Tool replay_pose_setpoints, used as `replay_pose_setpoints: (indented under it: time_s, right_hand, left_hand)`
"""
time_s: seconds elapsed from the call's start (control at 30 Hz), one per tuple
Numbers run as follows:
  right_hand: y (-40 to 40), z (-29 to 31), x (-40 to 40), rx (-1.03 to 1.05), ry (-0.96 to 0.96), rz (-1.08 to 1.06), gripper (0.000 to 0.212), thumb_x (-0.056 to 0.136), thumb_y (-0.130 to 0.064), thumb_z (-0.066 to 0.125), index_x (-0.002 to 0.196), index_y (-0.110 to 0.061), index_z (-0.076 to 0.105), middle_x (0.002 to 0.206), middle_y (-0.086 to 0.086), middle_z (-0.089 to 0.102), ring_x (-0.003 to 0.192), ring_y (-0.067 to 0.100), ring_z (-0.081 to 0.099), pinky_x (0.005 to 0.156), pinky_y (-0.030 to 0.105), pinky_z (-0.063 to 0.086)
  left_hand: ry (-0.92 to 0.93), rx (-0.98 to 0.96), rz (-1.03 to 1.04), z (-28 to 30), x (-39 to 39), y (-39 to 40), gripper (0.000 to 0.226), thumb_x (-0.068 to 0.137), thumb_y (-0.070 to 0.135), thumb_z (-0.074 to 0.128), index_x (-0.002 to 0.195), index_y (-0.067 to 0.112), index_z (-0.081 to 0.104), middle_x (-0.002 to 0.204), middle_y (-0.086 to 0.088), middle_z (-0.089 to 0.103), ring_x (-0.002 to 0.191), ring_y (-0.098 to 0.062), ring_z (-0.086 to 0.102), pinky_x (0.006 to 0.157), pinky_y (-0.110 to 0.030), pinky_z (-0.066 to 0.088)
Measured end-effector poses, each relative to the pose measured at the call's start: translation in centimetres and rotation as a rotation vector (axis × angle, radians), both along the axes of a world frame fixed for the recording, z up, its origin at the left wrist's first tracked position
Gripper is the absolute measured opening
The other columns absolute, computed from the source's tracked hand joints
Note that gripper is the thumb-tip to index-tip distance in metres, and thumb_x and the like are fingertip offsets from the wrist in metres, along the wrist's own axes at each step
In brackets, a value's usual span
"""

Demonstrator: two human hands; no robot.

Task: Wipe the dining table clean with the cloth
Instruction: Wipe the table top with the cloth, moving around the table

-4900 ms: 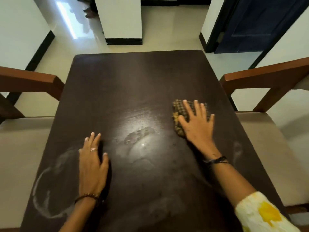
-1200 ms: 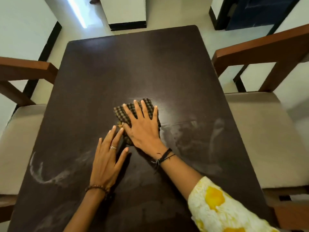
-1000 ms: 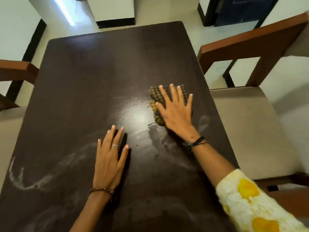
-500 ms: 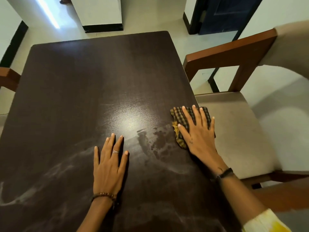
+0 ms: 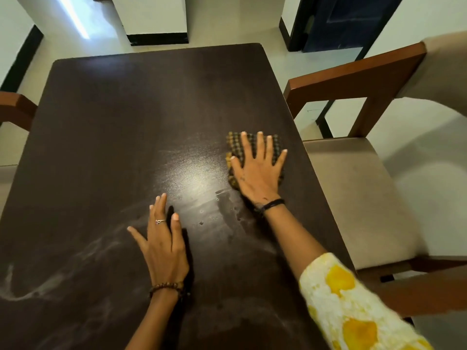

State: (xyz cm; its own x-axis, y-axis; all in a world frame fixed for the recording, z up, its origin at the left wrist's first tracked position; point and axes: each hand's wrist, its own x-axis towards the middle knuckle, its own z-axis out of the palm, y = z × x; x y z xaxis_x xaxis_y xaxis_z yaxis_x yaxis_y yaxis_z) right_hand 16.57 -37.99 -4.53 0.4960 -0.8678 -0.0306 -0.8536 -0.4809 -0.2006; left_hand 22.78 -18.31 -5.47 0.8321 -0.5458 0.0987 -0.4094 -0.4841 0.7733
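A dark brown dining table (image 5: 106, 127) fills most of the view. A checked brown and yellow cloth (image 5: 236, 147) lies folded on its right side, close to the right edge. My right hand (image 5: 257, 170) presses flat on the cloth with fingers straight and spread. My left hand (image 5: 164, 243) rests flat on the bare tabletop nearer to me, fingers straight. Pale dusty smears (image 5: 50, 279) curve across the near left part of the table. Damp streaks and small droplets (image 5: 227, 213) lie between my two hands.
A wooden chair with a beige seat (image 5: 358, 198) stands against the table's right side, its armrest (image 5: 353, 72) above table height. Another chair's arm (image 5: 15, 107) shows at the left edge. A white pillar (image 5: 154, 18) and a dark door (image 5: 341, 21) stand beyond the table.
Over the last second my right hand slid the cloth out to the table's right edge, then up and slightly back inward. My left hand stayed flat on the table.
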Motion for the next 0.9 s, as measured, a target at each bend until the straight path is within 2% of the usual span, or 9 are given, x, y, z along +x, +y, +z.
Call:
replay_pose_setpoints:
  time_s: [0.07,0.13,0.23,0.3,0.43,0.57,0.67,0.8,0.9]
  right_hand:
    - [3.7,-0.1,3.0,0.009,-0.001,0.095,0.063,0.096,-0.053,0.023,0.151,-0.029,0.004,0.159,0.011,0.0,0.145,0.03,-0.004,0.109,0.063,-0.009]
    - [7.1,-0.1,5.5,0.02,-0.029,0.198,0.063,0.096,-0.052,0.025,0.151,-0.028,0.007,0.159,0.012,0.002,0.145,0.03,-0.003,0.107,0.062,-0.012]
    - [9.0,-0.3,6.6,0.018,-0.025,0.354,0.061,0.096,-0.052,0.026,0.151,-0.029,0.01,0.159,0.01,0.006,0.145,0.028,-0.001,0.109,0.06,-0.011]
    - [8.0,-0.3,5.5,0.007,-0.036,0.434,0.062,0.093,-0.056,0.019,0.15,-0.033,0.014,0.159,0.006,0.01,0.146,0.025,0.003,0.111,0.058,-0.007]
    - [3.9,-0.5,1.6,-0.03,-0.033,0.277,0.072,0.082,-0.062,0.006,0.149,-0.037,0.015,0.158,0.001,0.014,0.145,0.022,0.008,0.112,0.056,0.002]
    - [2.7,-0.5,-0.3,-0.047,-0.024,-0.047,0.059,0.096,-0.05,0.03,0.15,-0.033,0.013,0.158,0.004,0.013,0.145,0.025,0.005,0.113,0.06,0.003]
    - [5.1,0.0,2.9,-0.028,-0.008,-0.203,0.062,0.097,-0.048,0.032,0.151,-0.028,0.01,0.158,0.009,0.009,0.145,0.029,0.001,0.11,0.064,0.001]
    - [9.6,-0.6,10.3,-0.068,-0.047,-0.135,0.065,0.094,-0.054,0.026,0.151,-0.023,0.017,0.156,0.016,0.015,0.144,0.035,0.008,0.106,0.067,0.0]
    - [14.1,-0.8,17.0,-0.055,-0.069,-0.026,0.065,0.094,-0.052,0.033,0.151,-0.023,0.016,0.157,0.016,0.013,0.144,0.035,0.006,0.106,0.067,-0.004]
  left_hand:
    - [0.072,-0.099,0.003,0.0,0.1,0.2,0.051,0.092,0.047,0.022,0.14,0.03,0.029,0.145,0.005,0.033,0.134,0.002,0.023,0.114,-0.039,-0.008]
    - [0.147,-0.232,0.047,0.4,0.3,0.5,0.047,0.094,0.041,0.027,0.14,0.031,0.03,0.147,0.004,0.033,0.134,-0.006,0.028,0.115,-0.044,0.011]
    - [0.145,-0.238,0.07,1.2,2.0,1.7,0.045,0.094,0.033,0.031,0.139,0.027,0.033,0.146,0.0,0.035,0.129,-0.008,0.034,0.108,-0.031,0.029]
    - [0.08,-0.135,-0.029,1.8,4.8,3.2,0.047,0.093,0.033,0.032,0.14,0.026,0.032,0.146,0.0,0.035,0.126,-0.006,0.034,0.102,-0.023,0.027]
    - [-0.122,0.148,-0.143,1.8,12.1,8.5,0.053,0.091,0.037,0.03,0.141,0.02,0.031,0.145,-0.009,0.035,0.133,-0.021,0.03,0.109,-0.039,0.023]
    - [-0.222,0.353,-0.067,0.7,17.0,14.2,0.052,0.09,0.036,0.031,0.138,0.014,0.036,0.143,-0.016,0.037,0.134,-0.032,0.028,0.108,-0.055,0.021]
    - [-0.268,0.495,0.009,-0.5,19.3,18.5,0.045,0.096,0.035,0.034,0.137,0.017,0.037,0.144,-0.015,0.036,0.133,-0.036,0.029,0.101,-0.065,0.024]
    - [-0.123,0.461,0.078,-1.7,21.0,21.4,0.06,0.09,0.054,0.027,0.138,0.019,0.033,0.146,-0.014,0.032,0.133,-0.034,0.028,0.104,-0.062,0.023]
    - [0.036,0.308,0.05,-1.3,20.7,21.0,0.06,0.091,0.049,0.037,0.138,0.011,0.034,0.144,-0.017,0.033,0.133,-0.031,0.029,0.11,-0.049,0.023]
